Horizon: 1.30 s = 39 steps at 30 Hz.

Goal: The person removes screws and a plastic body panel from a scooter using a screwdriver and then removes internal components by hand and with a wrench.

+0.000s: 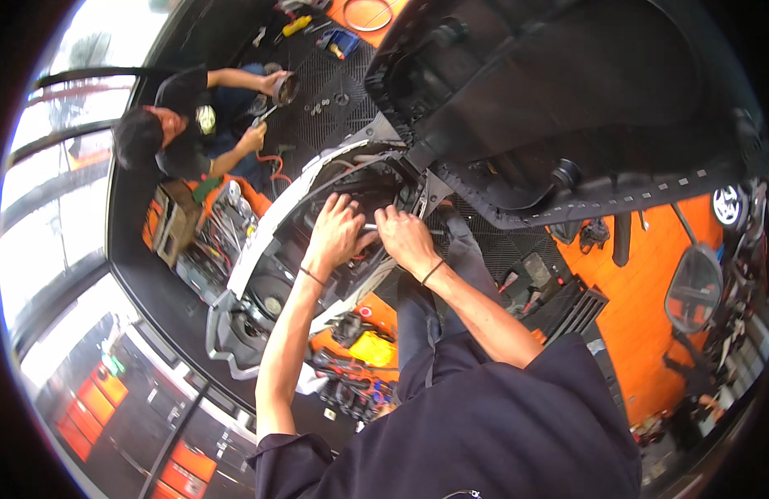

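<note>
Both my hands are over the opened body of a scooter (272, 218), whose pale side panel curves along the left. My left hand (335, 236) reaches into the dark cavity, its bent fingers apart and its thumb towards the right hand. What its fingertips touch is hidden. My right hand (406, 241) is closed around a thin silvery metal rod (369, 226), part of which shows between the two hands. The rod's far end and its exact kind are hidden. The raised black seat and its underside (559, 100) fill the upper right.
At the upper left a co-worker (185, 125) holds a round metal part (285, 88) and a tool. A tray of tools (226, 220) stands left of the scooter. A yellow cloth-like item (372, 349) lies below. A scooter mirror (694, 287) stands at the right.
</note>
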Each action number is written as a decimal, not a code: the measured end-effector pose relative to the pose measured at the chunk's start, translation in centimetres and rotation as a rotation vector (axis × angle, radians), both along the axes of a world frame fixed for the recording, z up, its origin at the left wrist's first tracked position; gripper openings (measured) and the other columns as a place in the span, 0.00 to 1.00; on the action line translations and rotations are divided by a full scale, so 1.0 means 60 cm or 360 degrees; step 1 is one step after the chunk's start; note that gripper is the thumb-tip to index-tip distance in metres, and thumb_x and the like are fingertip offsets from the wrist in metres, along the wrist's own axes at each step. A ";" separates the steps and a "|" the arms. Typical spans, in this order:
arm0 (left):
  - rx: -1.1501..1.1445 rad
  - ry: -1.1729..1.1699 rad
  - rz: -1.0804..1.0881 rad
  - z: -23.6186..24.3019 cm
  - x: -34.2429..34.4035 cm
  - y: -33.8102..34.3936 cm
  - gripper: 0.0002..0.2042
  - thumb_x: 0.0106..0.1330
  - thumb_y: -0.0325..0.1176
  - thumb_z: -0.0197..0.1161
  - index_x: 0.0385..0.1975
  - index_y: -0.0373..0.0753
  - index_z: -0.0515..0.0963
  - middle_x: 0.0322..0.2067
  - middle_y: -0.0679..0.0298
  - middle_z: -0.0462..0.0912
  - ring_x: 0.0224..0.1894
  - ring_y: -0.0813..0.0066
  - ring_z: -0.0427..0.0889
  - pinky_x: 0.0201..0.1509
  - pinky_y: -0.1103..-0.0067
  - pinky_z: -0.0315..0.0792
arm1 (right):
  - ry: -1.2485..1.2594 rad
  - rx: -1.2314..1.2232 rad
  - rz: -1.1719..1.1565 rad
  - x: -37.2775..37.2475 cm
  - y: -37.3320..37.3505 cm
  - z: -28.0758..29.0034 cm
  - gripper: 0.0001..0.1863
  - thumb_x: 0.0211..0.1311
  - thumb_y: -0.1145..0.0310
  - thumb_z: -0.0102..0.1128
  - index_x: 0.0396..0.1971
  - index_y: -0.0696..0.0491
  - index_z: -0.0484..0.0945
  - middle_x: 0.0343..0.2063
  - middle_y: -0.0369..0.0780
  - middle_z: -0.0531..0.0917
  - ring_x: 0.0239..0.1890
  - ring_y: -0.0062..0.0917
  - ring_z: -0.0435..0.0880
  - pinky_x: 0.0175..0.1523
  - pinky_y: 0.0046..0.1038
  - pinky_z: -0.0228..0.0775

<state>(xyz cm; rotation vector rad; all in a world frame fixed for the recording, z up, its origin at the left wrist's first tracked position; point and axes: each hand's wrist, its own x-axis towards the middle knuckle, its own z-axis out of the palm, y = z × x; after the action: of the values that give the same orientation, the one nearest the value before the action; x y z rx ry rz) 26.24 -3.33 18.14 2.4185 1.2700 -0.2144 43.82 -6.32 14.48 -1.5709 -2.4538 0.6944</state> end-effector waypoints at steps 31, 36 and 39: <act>0.0451 -0.0202 0.0295 -0.046 0.012 0.014 0.21 0.58 0.59 0.62 0.24 0.44 0.77 0.18 0.60 0.81 0.24 0.60 0.84 0.27 0.67 0.76 | -0.0117 0.0586 0.0011 0.001 0.054 -0.035 0.05 0.58 0.67 0.55 0.26 0.50 0.74 0.17 0.39 0.82 0.18 0.31 0.85 0.20 0.29 0.77; 0.0437 -0.0165 0.0370 -0.051 0.020 0.014 0.22 0.57 0.59 0.62 0.23 0.44 0.77 0.18 0.59 0.81 0.23 0.61 0.84 0.26 0.69 0.75 | -0.0145 0.0604 0.0158 0.014 0.065 -0.047 0.05 0.60 0.67 0.54 0.27 0.50 0.73 0.16 0.39 0.82 0.18 0.30 0.84 0.20 0.30 0.76; 0.0489 -0.0148 0.0408 -0.046 0.027 0.005 0.22 0.57 0.59 0.62 0.22 0.44 0.76 0.17 0.60 0.80 0.22 0.62 0.83 0.25 0.69 0.75 | -0.0136 0.0574 0.0214 0.022 0.068 -0.038 0.04 0.60 0.67 0.54 0.28 0.50 0.73 0.17 0.39 0.82 0.18 0.31 0.85 0.21 0.31 0.76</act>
<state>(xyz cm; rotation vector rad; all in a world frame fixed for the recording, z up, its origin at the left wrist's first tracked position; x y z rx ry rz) 27.87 -3.03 15.39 2.4411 1.6532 0.1766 45.15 -2.26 12.23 -1.3331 -2.5805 0.1851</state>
